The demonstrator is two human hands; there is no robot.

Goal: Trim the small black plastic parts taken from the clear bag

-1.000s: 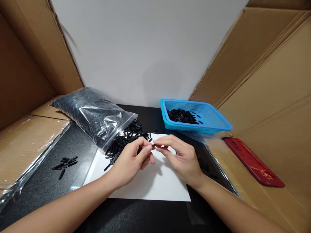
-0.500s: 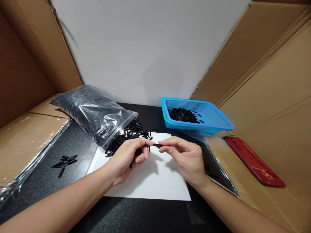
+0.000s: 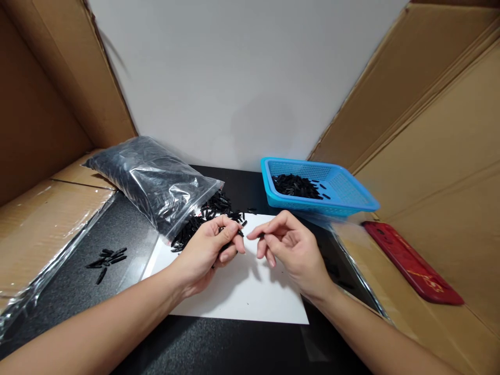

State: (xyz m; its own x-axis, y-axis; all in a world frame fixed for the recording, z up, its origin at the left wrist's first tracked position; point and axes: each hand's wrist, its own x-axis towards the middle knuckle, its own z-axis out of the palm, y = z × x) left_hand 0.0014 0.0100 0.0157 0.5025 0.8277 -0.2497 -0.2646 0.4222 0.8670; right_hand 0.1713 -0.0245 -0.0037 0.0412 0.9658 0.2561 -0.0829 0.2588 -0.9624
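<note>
— Several black pins (image 3: 224,245) sit bunched in my curled left hand (image 3: 207,250), over the paper (image 3: 242,291); right hand (image 3: 291,250) loose, empty.

— Risk?

— Slack fingers could spill them across the worktop (image 3: 219,349).

A black desk boxed in by cardboard

A plain white wall (image 3: 242,78) stands behind the desk (image 3: 219,349); brown cardboard panels (image 3: 437,120) slope up on both sides, and even, soft light falls across its dark, speckled top.
</note>
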